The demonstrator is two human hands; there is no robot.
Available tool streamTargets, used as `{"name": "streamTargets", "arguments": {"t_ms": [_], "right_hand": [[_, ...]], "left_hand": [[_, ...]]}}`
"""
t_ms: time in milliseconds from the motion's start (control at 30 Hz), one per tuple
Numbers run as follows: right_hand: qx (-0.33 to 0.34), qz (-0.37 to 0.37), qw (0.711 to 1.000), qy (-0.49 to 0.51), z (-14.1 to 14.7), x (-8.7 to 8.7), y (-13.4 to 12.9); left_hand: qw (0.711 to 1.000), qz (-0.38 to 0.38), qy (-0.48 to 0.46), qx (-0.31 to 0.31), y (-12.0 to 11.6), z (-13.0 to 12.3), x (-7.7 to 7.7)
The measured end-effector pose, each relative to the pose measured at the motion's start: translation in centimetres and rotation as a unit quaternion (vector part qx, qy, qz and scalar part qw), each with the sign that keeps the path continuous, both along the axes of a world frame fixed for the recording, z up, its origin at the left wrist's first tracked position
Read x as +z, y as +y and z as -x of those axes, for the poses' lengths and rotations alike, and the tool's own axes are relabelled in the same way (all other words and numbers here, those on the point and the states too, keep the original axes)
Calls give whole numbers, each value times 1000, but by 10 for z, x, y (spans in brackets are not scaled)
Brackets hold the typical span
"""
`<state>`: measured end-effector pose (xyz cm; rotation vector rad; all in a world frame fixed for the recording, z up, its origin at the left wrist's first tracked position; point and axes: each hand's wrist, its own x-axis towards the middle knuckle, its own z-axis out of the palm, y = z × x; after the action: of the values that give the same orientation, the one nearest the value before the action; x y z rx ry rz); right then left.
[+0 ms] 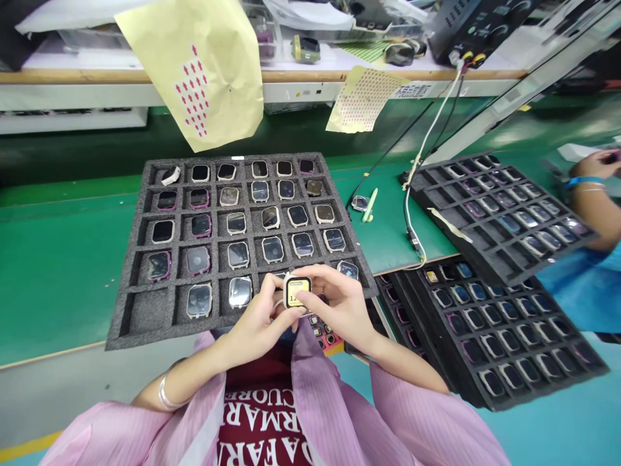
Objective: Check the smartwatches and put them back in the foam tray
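Between my two hands is a smartwatch (292, 298) with a pale case and a lit yellow screen showing digits. My left hand (272, 310) is closed on the watch's left side. On the other side my right hand (339, 307) grips it, the thumb lying over the screen. Both hands are above the near edge of a grey foam tray (148, 314), whose compartments hold many watch bodies with dark screens. Some have pale cases, others purple ones. A pale watch (240, 291) lies in the tray just left of my hands.
At right, another foam tray (439, 236) of watches overlaps the table edge, with more trays (490, 398) below. Cables (410, 194) hang from the shelf. A green pen-like tool (370, 206) lies on the bench. A co-worker's arm (599, 207) is at far right.
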<state>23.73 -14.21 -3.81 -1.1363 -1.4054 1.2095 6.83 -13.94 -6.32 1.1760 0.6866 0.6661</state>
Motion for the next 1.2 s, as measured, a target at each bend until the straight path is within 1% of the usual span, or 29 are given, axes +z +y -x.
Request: {"name": "streamTargets", "arguments": {"t_ms": [133,233,300,400,500,567,733,867,1000,1067,1133,1200], "right_hand": [[23,12,999,33,-2,3,0],[63,1,998,30,-5,1,0],[94,-16,995,17,-7,-3,1],[120,-39,992,-26,-9,-6,0],[128,-58,987,-74,-10,-6,-1],[127,-77,985,-89,-11,-6,-2],[121,-105,984,-75,-9,-15,-5],[120,-106,984,-74,-9,-20,-7],[138,-102,982,-83,-14,-12,-4],[152,-107,975,-125,-19,-5,-2],[135,-138,965,-179,-24,2,-1],[101,-187,952,-220,-29,7,-3]], "left_hand": [[999,13,-32,10,1,0,-1],[995,44,-85,9,2,1,2],[991,71,-112,10,2,2,3],[987,98,-123,23,2,1,4],[986,104,-123,35,0,0,3],[987,106,-117,34,-1,0,3],[988,105,-112,29,-3,1,0],[989,89,-120,20,-3,1,-4],[993,77,-86,19,-6,0,-1],[996,67,-60,14,-7,-2,2],[998,62,-34,-4,-7,-3,4],[998,52,-3,-38,-5,-5,8]]}}
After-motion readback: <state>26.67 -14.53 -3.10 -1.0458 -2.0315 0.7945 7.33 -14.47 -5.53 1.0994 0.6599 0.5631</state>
